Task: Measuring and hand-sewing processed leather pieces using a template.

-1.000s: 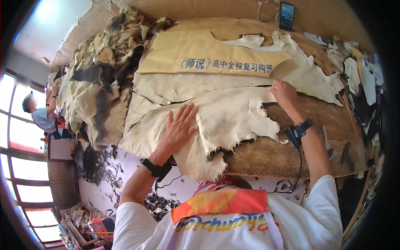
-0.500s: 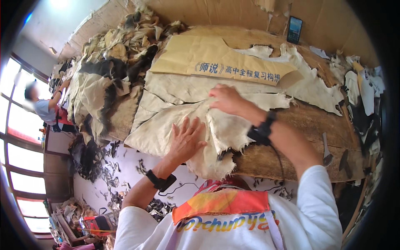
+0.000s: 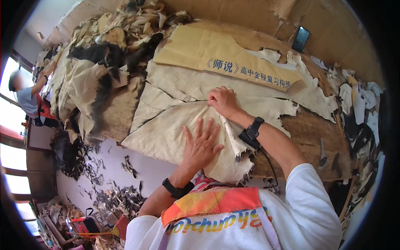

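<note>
My left hand (image 3: 202, 146) lies flat, fingers spread, on a cream-coloured hide piece (image 3: 164, 132) whose ragged lower end hangs over the near edge of the wooden board (image 3: 308, 135). My right hand (image 3: 224, 102) has its fingers closed on the upper edge of this hide, where a fold runs down from the fingertips. Further cream hide (image 3: 171, 81) lies beneath and beyond, parted from the front piece by a dark gap. A curved tan paper pattern (image 3: 193, 46) with printing rests on top of it.
Heaped hide scraps (image 3: 102, 54) cover the board's left end. A phone (image 3: 300, 39) leans at the back. A metal tool (image 3: 322, 154) and a dark blade-like piece (image 3: 336, 164) lie at right. Dark scraps (image 3: 125, 200) litter the floor. Another person (image 3: 29, 96) stands far left.
My right hand has drawn the hide's edge into a tighter fold. My left hand sits slightly further right on the hide. The whole view has shifted a little.
</note>
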Motion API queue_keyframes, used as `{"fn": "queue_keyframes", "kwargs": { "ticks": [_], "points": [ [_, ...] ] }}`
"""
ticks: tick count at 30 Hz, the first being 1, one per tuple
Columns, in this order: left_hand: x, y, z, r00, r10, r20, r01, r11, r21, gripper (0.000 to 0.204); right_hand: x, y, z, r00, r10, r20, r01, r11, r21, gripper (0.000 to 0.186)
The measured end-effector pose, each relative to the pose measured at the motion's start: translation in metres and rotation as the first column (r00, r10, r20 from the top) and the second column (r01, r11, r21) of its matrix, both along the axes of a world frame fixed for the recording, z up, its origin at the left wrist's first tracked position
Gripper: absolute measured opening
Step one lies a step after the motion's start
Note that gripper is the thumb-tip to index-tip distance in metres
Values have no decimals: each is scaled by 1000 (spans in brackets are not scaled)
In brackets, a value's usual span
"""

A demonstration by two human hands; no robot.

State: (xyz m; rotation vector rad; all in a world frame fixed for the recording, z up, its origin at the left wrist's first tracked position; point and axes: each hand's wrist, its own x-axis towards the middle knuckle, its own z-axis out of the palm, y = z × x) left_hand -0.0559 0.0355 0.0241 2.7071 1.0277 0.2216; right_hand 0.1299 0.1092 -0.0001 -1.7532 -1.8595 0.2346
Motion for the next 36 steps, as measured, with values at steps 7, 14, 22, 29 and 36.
{"fn": "queue_keyframes", "kwargs": {
  "ticks": [7, 14, 22, 29, 36],
  "points": [
    [1, -1, 0, 1000, -9, 19, 10, 1000, -14, 62, -3, 5, 3, 998, -65, 2, 65, 998, -24, 14],
    [7, 1, 2, 1000, -14, 8, 14, 1000, 18, 61, 7, 9, 5, 1000, -7, -16, 7, 999, -36, 20],
    [27, 18, 35, 997, 51, -50, -56, 991, -123, 55, 172, 62, 69, 973, -228, -26, 224, 969, -100, 29],
    [82, 30, 9, 994, -90, -62, 78, 983, -167, 59, 233, 123, 0, 908, -379, 180, 402, 908, -120, 38],
    [83, 29, -3, 997, -36, -68, 30, 996, -85, 61, 244, 151, -16, 921, -357, 153, 386, 887, -252, 44]
  ]
}}
